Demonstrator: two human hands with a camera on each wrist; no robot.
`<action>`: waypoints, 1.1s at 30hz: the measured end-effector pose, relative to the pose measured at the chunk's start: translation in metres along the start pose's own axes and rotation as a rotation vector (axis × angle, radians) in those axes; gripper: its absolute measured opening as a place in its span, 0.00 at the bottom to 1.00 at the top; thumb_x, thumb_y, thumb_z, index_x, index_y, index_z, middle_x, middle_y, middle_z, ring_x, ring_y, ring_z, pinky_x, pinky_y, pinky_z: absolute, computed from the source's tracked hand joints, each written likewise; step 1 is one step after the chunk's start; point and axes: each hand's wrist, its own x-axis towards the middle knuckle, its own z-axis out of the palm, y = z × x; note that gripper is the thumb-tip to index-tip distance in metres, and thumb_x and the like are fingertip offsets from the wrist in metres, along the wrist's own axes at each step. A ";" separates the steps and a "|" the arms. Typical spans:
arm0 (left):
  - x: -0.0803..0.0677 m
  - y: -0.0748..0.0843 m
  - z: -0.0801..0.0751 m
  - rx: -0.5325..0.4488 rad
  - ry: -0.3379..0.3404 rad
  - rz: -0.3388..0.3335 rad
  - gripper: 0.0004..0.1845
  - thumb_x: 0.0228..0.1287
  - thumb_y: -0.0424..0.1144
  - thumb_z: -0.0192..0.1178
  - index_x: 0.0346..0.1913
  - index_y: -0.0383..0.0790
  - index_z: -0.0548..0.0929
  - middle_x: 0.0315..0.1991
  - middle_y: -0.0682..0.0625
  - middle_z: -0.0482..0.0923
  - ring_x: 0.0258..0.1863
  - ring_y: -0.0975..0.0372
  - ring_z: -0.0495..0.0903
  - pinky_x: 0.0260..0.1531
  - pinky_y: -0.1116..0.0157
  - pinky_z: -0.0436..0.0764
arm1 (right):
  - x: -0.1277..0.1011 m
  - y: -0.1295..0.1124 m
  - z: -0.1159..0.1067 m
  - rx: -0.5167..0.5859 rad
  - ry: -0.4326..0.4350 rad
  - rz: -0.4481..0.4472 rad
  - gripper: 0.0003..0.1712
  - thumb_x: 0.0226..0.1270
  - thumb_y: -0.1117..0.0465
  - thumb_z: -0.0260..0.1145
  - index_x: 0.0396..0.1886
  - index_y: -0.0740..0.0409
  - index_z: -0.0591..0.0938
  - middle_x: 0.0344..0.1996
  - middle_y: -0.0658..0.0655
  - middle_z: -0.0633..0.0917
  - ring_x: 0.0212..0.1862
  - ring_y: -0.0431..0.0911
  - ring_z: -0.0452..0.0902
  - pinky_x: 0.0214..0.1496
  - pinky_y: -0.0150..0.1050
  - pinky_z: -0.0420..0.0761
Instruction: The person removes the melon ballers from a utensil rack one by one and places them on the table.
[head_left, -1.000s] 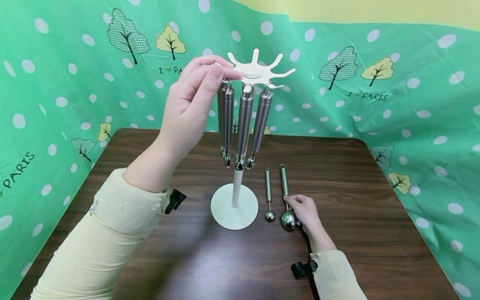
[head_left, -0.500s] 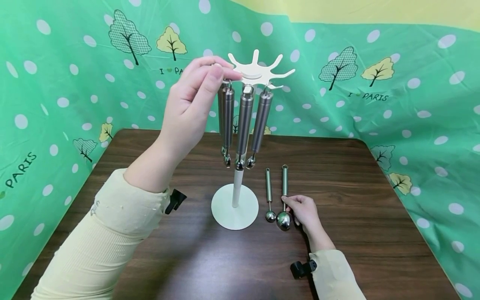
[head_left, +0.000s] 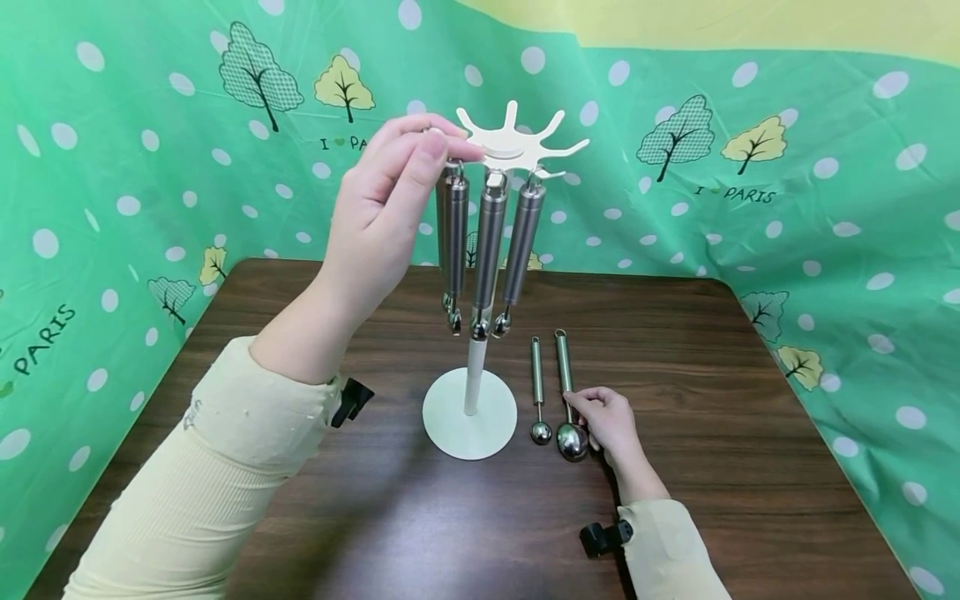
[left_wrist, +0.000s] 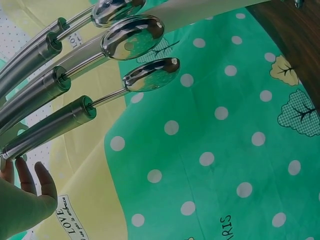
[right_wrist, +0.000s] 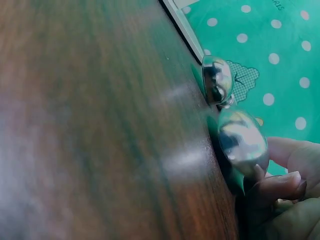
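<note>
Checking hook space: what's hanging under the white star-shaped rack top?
Under the white star-shaped rack top, four steel-handled scoops hang. The left hand pinches its edge, covering that hook.

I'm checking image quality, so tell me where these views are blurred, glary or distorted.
Head view: sharp and evenly lit, soft shadow beside the stand, backdrop edges bowed by the wide lens. Left wrist view: tilted, the hanging scoops crisp with mirror reflections. Right wrist view: the table a close blur with pale glare streaks, the scoop and right hand soft.
</note>
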 end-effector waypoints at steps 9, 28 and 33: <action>0.000 0.003 0.001 0.004 0.000 -0.005 0.17 0.76 0.34 0.45 0.47 0.29 0.85 0.50 0.45 0.78 0.56 0.64 0.72 0.58 0.65 0.72 | -0.009 0.000 -0.006 0.210 -0.019 -0.025 0.12 0.69 0.59 0.65 0.41 0.64 0.75 0.14 0.47 0.72 0.07 0.33 0.54 0.10 0.27 0.60; 0.000 0.006 0.002 0.002 0.019 -0.024 0.17 0.76 0.35 0.46 0.47 0.28 0.85 0.52 0.44 0.78 0.57 0.64 0.73 0.61 0.64 0.72 | -0.052 -0.057 -0.010 0.283 0.015 -0.186 0.04 0.68 0.62 0.66 0.37 0.58 0.79 0.15 0.45 0.74 0.12 0.36 0.58 0.14 0.27 0.56; 0.000 0.007 0.001 0.005 0.014 -0.022 0.17 0.76 0.34 0.46 0.47 0.28 0.85 0.53 0.43 0.78 0.57 0.64 0.73 0.61 0.64 0.73 | -0.060 -0.072 -0.012 0.261 0.030 -0.233 0.03 0.68 0.62 0.66 0.33 0.53 0.81 0.15 0.46 0.75 0.13 0.38 0.60 0.14 0.29 0.59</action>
